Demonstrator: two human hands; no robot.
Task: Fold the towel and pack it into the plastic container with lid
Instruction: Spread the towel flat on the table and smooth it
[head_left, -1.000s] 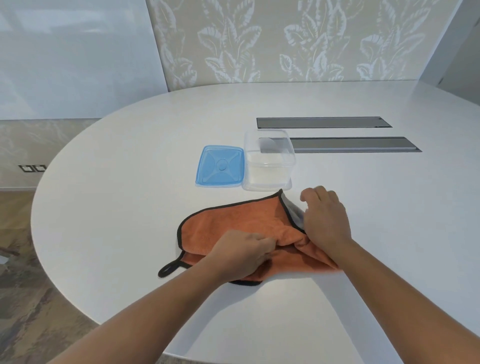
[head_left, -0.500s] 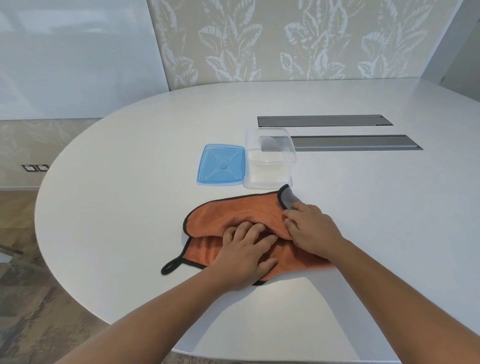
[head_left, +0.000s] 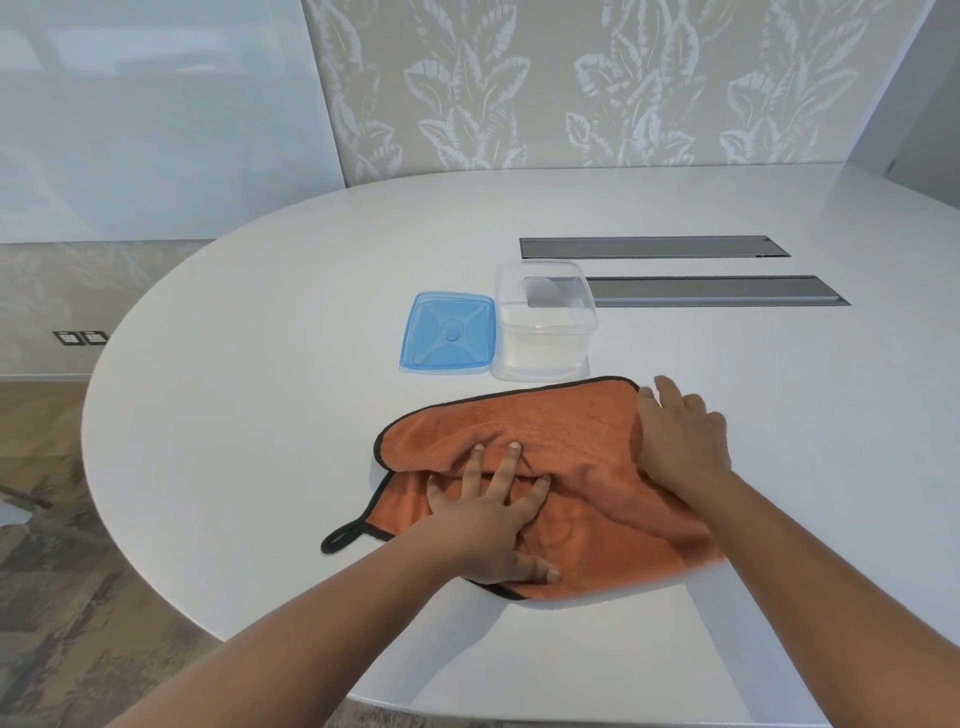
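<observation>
- Lying partly folded on the white table (head_left: 260, 415), the orange towel (head_left: 571, 431) has its upper layer doubled over the lower one, with a black trim along its edges.
- The left hand (head_left: 488, 525) presses flat on the towel's middle, fingers straight and spread, fingertips reaching onto the folded upper layer, thumb resting near the towel's near edge.
- The right hand (head_left: 680, 436) lies flat on the towel's right end, fingers straight and close together, their tips reaching past the far right corner toward the bare table.
- A black hanging loop (head_left: 340, 540) sticks out from the towel's corner, to the left of the left wrist, flat on the table.
- Just beyond the fingertips of both hands stands the clear plastic container (head_left: 543, 332), open-topped, its near wall just beside the towel's far edge; whether they touch cannot be told.
- The blue lid (head_left: 448, 333) lies flat on the table, touching or just beside the container's left wall, beyond the left hand.
- Farther past the right hand, two long grey slots (head_left: 675, 270) are set into the tabletop, the nearer one running behind the container.
- A leaf-patterned wall (head_left: 571, 83) rises behind the table.
</observation>
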